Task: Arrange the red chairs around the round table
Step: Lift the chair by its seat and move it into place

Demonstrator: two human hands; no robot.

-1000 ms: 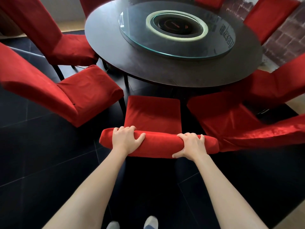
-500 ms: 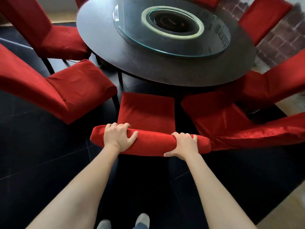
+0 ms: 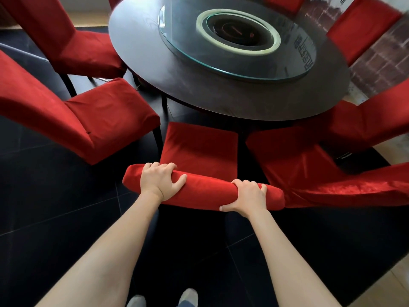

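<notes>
A red chair (image 3: 199,149) stands right in front of me, its seat facing the dark round table (image 3: 141,52). My left hand (image 3: 160,181) grips the left part of the chair's padded top rail, fingers curled over it. My right hand (image 3: 249,197) grips the right part of the same rail, thumb underneath. The front of the seat lies just short of the table's near edge. A glass turntable (image 3: 285,63) sits on the tabletop.
Red chairs flank mine: one at the left (image 3: 73,120), one behind it (image 3: 73,45), one close at the right (image 3: 309,171), others further right (image 3: 371,122) and beyond the table (image 3: 358,27). Dark tiled floor (image 3: 55,218) lies behind me; a brick wall (image 3: 385,60) is at the far right.
The chair and both hands sit slightly further left and nearer the table's edge than a second ago. Both hands keep the same hold on the rail.
</notes>
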